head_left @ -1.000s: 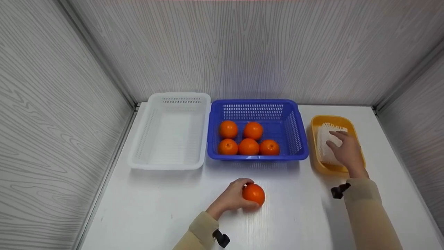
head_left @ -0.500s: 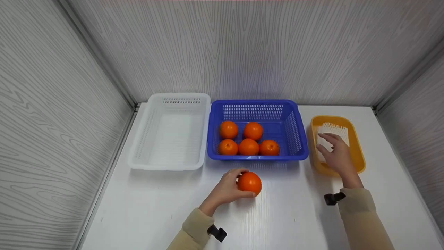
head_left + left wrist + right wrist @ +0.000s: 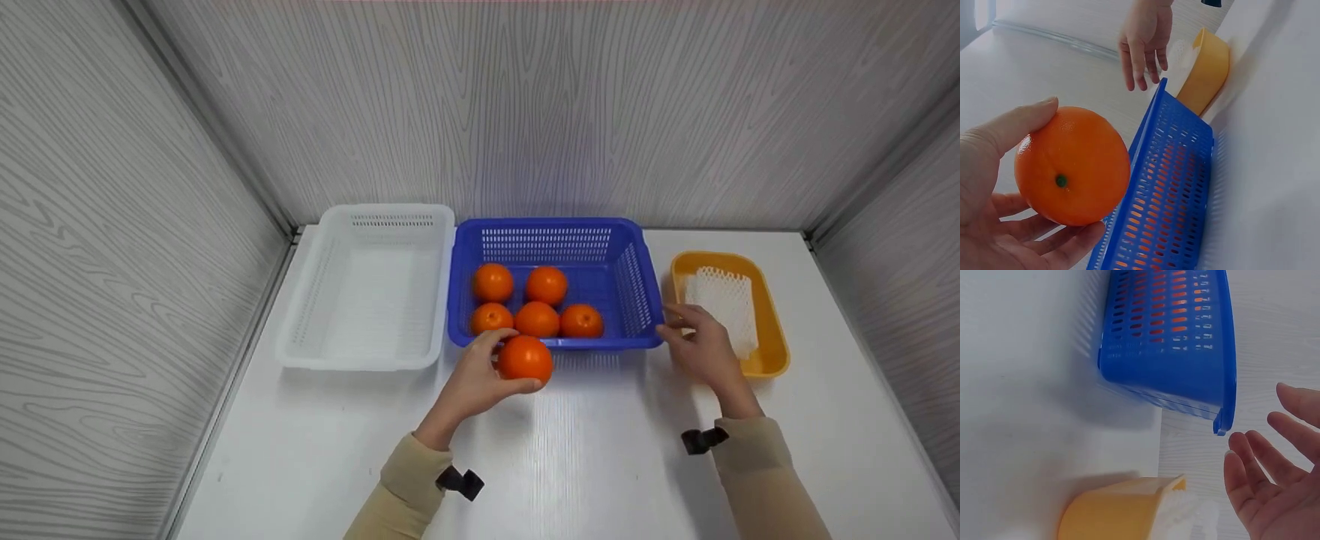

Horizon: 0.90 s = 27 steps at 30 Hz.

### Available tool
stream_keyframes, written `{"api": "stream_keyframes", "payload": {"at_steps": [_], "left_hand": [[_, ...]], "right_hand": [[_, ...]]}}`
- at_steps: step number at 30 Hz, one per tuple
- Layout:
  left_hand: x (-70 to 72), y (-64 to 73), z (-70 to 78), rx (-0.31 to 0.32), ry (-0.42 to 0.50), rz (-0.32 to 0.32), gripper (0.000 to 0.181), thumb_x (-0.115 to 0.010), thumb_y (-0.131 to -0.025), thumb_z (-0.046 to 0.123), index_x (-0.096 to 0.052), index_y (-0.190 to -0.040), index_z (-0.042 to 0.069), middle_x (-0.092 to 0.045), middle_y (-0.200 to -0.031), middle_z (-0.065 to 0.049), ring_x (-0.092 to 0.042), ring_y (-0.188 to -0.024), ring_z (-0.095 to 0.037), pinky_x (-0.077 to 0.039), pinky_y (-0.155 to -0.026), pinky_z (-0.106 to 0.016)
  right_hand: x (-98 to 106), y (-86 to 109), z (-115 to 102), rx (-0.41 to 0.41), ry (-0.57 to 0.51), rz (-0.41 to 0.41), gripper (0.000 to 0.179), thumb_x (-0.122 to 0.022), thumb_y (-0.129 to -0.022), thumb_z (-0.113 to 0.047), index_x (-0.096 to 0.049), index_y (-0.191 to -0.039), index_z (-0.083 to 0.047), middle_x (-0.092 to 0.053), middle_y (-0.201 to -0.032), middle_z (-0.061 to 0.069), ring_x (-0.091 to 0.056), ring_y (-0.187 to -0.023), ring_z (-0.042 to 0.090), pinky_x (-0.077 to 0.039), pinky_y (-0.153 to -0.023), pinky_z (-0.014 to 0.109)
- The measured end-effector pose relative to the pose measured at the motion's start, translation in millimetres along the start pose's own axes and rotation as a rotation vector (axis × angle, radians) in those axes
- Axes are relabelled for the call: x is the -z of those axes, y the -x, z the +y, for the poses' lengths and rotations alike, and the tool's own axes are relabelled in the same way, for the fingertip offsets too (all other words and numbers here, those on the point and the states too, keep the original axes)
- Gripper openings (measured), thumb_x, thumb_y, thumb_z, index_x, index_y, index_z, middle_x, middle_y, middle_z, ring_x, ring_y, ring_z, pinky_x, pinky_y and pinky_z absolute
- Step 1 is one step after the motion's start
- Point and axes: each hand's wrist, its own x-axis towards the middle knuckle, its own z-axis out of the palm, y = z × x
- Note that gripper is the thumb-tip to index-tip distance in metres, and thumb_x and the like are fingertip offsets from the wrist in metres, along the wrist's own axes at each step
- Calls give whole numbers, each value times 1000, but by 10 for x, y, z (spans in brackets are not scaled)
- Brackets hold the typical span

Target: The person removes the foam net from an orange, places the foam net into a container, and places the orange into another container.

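My left hand (image 3: 480,381) grips an orange (image 3: 526,360) between thumb and fingers, held up at the front rim of the blue basket (image 3: 600,344). In the left wrist view the orange (image 3: 1072,166) shows its green stem end. Several more oranges (image 3: 537,319) sit inside the blue basket. My right hand (image 3: 703,349) holds nothing; its fingers are loosely bent beside the basket's front right corner. Behind that hand stands a yellow tray (image 3: 772,341) with white foam net sleeves (image 3: 724,300) in it. The right wrist view shows the fingers (image 3: 1264,461) apart, near the blue rim.
A white basket (image 3: 360,363) stands left of the blue one, almost against it. Grey wood-grain panels (image 3: 480,112) close off the back and both sides. All containers stand on a white table (image 3: 315,450).
My left hand has lifted the orange from the table and carried it forward to the blue basket's front rim. My right hand has moved left, from over the yellow tray to the blue basket's corner.
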Motion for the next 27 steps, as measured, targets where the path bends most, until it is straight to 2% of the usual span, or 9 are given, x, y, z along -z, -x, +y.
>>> {"api": "stream_keyframes", "payload": {"at_steps": [2,4,6,9,11,13,16,18,27], "left_hand": [[40,-38,26,-9,-10,22,79,-87,-73,41,-51,-134,6,-54,-129,-5,-51,-110,-22,-47,-92,-38],[81,-82,56,-15,-26,43,80,-87,-72,42,-52,-133,5,-54,-128,-6,-51,-110,-22,-46,-92,-38],[122,-137,81,-29,-38,62,79,-88,-71,42,-53,-132,5,-55,-127,-6,-52,-110,-22,-46,-93,-38],[188,-231,132,-39,-44,86,78,-88,-70,41,-54,-130,5,-56,-126,-6,-52,-110,-22,-46,-92,-38],[237,-305,168,-39,-42,95,78,-88,-71,40,-53,-131,5,-56,-127,-6,-52,-111,-23,-46,-93,-40],[290,-382,207,-36,-45,105,78,-88,-72,38,-53,-132,5,-55,-127,-7,-52,-111,-23,-46,-93,-40],[375,-503,257,-24,-54,111,75,-87,-73,37,-53,-133,7,-54,-127,-7,-52,-111,-22,-47,-93,-40],[430,-583,283,-11,-63,114,75,-86,-74,37,-52,-134,7,-54,-126,-8,-52,-110,-22,-48,-92,-39],[572,-917,308,76,-102,109,80,-82,-78,37,-45,-141,5,-50,-133,-10,-52,-113,-24,-48,-96,-41]], "right_hand": [[-21,4,-11,-9,-12,-7,43,-61,-99,-20,-55,-136,1,-54,-129,21,-56,-109,33,-49,-90,46],[-43,2,-9,-3,-17,3,42,-61,-98,-18,-56,-134,3,-55,-128,23,-56,-108,34,-49,-89,49],[-61,2,-4,4,-17,20,40,-62,-97,-15,-57,-132,3,-55,-126,23,-57,-107,33,-51,-88,44],[-88,-1,18,13,-18,41,39,-65,-95,-10,-59,-130,5,-56,-125,23,-59,-106,33,-52,-83,28],[-105,0,29,19,-22,54,38,-66,-93,-6,-59,-129,7,-55,-125,24,-59,-106,35,-51,-81,24],[-120,5,36,16,-29,62,38,-67,-92,-2,-59,-127,9,-54,-125,25,-58,-107,37,-53,-83,29],[-136,15,38,-5,-35,66,38,-66,-90,2,-59,-127,10,-52,-126,26,-57,-109,38,-52,-87,44],[-140,22,39,-18,-38,67,39,-66,-90,4,-58,-127,11,-51,-127,27,-55,-111,39,-51,-88,49],[-151,32,58,-47,-67,83,38,-66,-90,4,-58,-127,11,-52,-126,27,-57,-111,39,-49,-91,49]]}}
